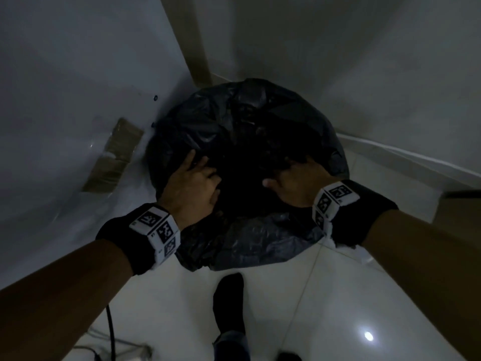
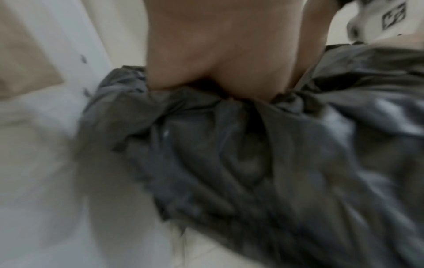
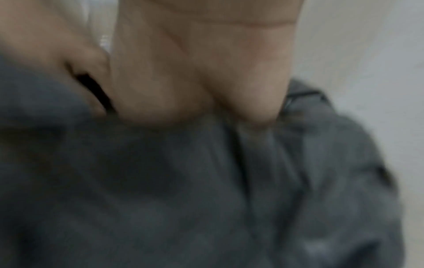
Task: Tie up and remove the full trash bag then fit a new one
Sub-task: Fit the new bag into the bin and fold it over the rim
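A black trash bag lines a round bin in a room corner, its mouth open and dark inside. My left hand lies on the bag's left rim, fingers curled into the bunched plastic. My right hand grips the right rim, fingers tucked inside and thumb pointing left. The left wrist view shows the left hand with fingertips buried in gathered grey-black plastic. In the blurred right wrist view the right hand curls its fingers over the bag. The bin itself is hidden under the bag.
White walls close in on the left and behind the bin. A brown tape patch is stuck on the left wall. A low white ledge runs along the right. My dark-socked foot stands on glossy floor tiles, with a cable lower left.
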